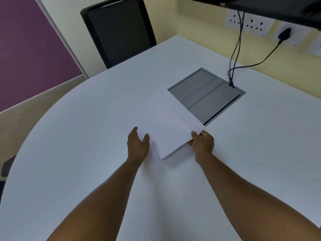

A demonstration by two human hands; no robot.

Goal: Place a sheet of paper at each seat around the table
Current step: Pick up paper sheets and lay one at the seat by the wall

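A white sheet of paper [166,122] hangs slightly above the middle of the white table [86,127], its far corner overlapping the grey floor box. My right hand [202,142] pinches the sheet's near right edge between thumb and fingers. My left hand [138,145] is at the sheet's left edge with fingers spread, touching or just under it; no grip is visible there. A black chair [118,30] stands at the table's far side, pushed up to the edge.
A grey cable box [208,96] is set into the tabletop, with black cables [236,49] running up to wall sockets [250,23] and a monitor [260,6]. Another dark chair part [7,166] shows at the left edge.
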